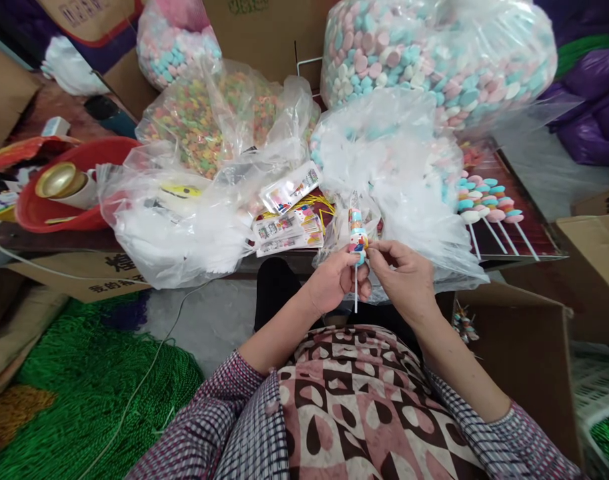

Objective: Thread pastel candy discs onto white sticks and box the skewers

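tabletop point(527, 197): marshmallow bag point(434, 60) at 1 o'clock, pink/blue/white; gummy bag point(199, 127) at 11. box point(519, 347) at 4, small lollies point(465, 325) inside, too small to count. red tub point(27, 207) at 9, gold bowl point(59, 181) in it. near centre, toward 3: left hand point(334, 280) grasping the lolly point(357, 223) low down, stick to 6; right hand point(404, 270) pinching its side. probably fitting the wrapper. best done: left steadies lightly, right fingertips smooth the film, print straight, no squashing the soft sweets.
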A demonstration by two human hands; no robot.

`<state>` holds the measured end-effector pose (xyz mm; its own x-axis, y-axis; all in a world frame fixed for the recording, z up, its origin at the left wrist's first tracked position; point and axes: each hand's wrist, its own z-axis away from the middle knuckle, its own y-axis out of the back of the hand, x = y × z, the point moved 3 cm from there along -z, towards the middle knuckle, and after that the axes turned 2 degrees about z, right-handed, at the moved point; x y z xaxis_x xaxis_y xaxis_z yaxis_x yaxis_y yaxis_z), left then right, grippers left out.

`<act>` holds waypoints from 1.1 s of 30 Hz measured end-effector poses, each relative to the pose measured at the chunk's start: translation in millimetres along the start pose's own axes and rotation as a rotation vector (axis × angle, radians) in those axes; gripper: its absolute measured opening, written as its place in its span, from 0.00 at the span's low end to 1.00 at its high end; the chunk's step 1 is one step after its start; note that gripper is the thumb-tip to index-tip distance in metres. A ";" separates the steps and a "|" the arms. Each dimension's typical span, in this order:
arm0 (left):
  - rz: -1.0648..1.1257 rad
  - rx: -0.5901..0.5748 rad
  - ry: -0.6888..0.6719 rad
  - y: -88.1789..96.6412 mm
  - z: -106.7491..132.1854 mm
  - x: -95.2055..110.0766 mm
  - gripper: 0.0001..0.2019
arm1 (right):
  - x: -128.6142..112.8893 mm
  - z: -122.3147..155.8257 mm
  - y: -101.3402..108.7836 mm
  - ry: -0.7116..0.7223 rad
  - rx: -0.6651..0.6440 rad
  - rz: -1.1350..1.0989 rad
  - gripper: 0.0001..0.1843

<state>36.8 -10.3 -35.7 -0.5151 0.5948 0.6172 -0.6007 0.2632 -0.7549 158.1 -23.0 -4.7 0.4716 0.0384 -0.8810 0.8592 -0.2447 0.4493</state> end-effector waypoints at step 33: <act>-0.333 0.441 -0.149 13.1 -3.3 -10.7 0.10 | 23.6 3.3 -11.8 0.204 0.018 0.082 0.09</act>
<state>36.5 -10.7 -52.9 -0.3162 0.4118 0.8546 -0.9270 0.0573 -0.3706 158.4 -22.4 -31.2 0.5716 0.2126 -0.7925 0.8136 -0.2720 0.5138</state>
